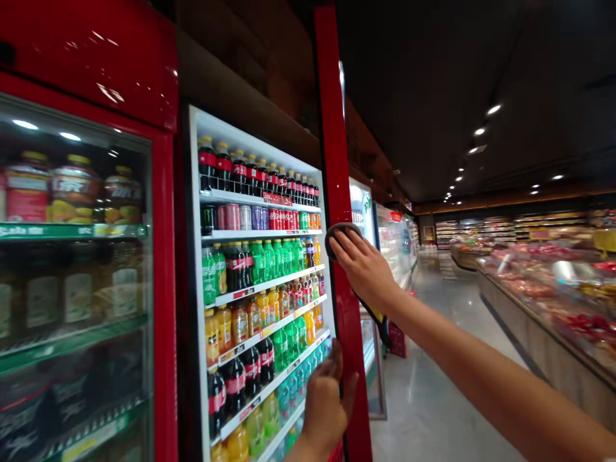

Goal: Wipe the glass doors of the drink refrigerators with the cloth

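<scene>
Right at the open cooler, the right hand's fingers [347, 244] lie nearly straight, holding a dark, round pad [344, 227] flat against the narrow, glossy red door frame [333, 147]; lopsided pressure could skid it off that edge. Lower down, the blurred left hand [325, 410] has partly curled fingers beside the frame, their grip impossible to tell, and they'd risk a pinch if the door swings!
</scene>
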The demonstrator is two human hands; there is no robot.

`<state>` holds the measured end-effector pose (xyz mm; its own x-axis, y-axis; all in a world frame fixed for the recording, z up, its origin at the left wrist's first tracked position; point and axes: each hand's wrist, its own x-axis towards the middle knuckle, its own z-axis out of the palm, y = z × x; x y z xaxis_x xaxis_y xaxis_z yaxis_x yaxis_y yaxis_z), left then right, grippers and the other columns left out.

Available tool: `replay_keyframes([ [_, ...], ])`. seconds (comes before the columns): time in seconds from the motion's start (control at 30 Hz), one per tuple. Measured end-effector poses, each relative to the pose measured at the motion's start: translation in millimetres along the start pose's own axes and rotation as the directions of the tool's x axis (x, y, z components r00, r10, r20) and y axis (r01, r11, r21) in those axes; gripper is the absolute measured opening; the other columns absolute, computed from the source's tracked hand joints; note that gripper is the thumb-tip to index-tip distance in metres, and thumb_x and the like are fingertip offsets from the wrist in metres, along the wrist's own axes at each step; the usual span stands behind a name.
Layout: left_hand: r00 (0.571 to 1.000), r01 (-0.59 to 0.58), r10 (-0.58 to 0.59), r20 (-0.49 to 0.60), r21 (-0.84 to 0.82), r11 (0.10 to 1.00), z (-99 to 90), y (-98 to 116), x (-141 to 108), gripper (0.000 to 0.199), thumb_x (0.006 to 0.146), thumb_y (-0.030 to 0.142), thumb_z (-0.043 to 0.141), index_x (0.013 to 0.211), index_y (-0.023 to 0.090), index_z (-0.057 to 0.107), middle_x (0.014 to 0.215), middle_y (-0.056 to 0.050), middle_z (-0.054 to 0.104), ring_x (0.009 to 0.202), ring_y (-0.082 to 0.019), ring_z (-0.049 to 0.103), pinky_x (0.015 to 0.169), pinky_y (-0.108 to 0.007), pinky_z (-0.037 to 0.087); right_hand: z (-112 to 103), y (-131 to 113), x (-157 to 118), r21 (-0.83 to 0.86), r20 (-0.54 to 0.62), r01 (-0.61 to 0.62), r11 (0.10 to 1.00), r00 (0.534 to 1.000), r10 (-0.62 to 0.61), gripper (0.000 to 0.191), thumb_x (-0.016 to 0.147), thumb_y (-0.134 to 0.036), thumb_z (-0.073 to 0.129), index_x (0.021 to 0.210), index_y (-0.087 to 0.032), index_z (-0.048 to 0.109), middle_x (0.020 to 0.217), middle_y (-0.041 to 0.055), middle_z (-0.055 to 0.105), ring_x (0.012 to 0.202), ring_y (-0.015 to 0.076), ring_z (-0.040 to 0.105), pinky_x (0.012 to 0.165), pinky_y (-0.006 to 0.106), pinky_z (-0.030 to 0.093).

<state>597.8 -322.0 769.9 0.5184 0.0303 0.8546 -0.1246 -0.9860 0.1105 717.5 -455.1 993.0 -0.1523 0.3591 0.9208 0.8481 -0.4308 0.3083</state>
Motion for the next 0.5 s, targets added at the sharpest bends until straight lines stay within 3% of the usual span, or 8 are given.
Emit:
replay_keyframes([
  [0.1,0.999,-0.036,0.036,-0.021,0.009,0.999,11.2,9.5,3.7,0.062,0.094,0.031,0.057,0.155,0.026,0.046,0.116,-0.011,0.078,0.103,-0.028,0.076,0.088,-0.041,0.066,-7.9,21.1,9.4,0.015,-0.007,0.0,1.0,1.0,0.0,0.056,0.096,-0.005,0.045,0.15,-0.018,0.053,0.157,0.0116,0.05,0.149,0.0303,0.041,0.123,0.053,0.037],
  [0.27,0.994,-0.072,0.074,-0.078,0.018,0.997,30.2,23.7,9.3,0.07,0.091,0.025,0.06,0.158,0.026,0.039,0.124,-0.011,0.075,0.104,-0.028,0.076,0.085,-0.041,0.066,-37.1,100.3,130.8,0.016,-0.098,-0.072,0.997,0.992,0.074,0.053,0.099,-0.008,0.04,0.15,-0.014,0.051,0.16,0.0127,0.046,0.152,0.0305,0.036,0.123,0.054,0.036],
  [0.33,0.99,-0.1,0.101,-0.098,0.021,0.995,35.7,29.0,11.3,0.07,0.092,0.022,0.06,0.158,0.027,0.038,0.123,-0.011,0.075,0.101,-0.027,0.076,0.084,-0.041,0.066,-46.3,128.8,164.6,0.026,-0.114,-0.044,0.999,0.992,0.047,0.053,0.097,-0.009,0.043,0.15,-0.013,0.05,0.159,0.0113,0.047,0.151,0.0301,0.036,0.124,0.056,0.033],
  [0.4,0.989,-0.109,0.11,-0.1,0.009,0.994,39.6,34.1,13.3,0.069,0.093,0.019,0.057,0.158,0.028,0.037,0.122,-0.011,0.076,0.1,-0.026,0.077,0.082,-0.04,0.066,-50.8,145.3,167.9,0.029,-0.117,0.035,0.999,0.993,-0.032,0.055,0.096,-0.01,0.043,0.15,-0.015,0.05,0.159,0.0078,0.048,0.151,0.0289,0.037,0.124,0.056,0.032],
  [0.5,0.992,-0.106,0.104,-0.068,-0.025,0.994,43.1,41.9,15.9,0.066,0.094,0.017,0.05,0.158,0.027,0.038,0.124,-0.01,0.075,0.104,-0.025,0.076,0.084,-0.039,0.066,-50.3,142.7,114.8,0.017,-0.059,0.127,0.992,0.99,-0.126,0.056,0.095,-0.01,0.044,0.15,-0.017,0.051,0.16,0.0045,0.048,0.152,0.0273,0.036,0.125,0.054,0.032],
])
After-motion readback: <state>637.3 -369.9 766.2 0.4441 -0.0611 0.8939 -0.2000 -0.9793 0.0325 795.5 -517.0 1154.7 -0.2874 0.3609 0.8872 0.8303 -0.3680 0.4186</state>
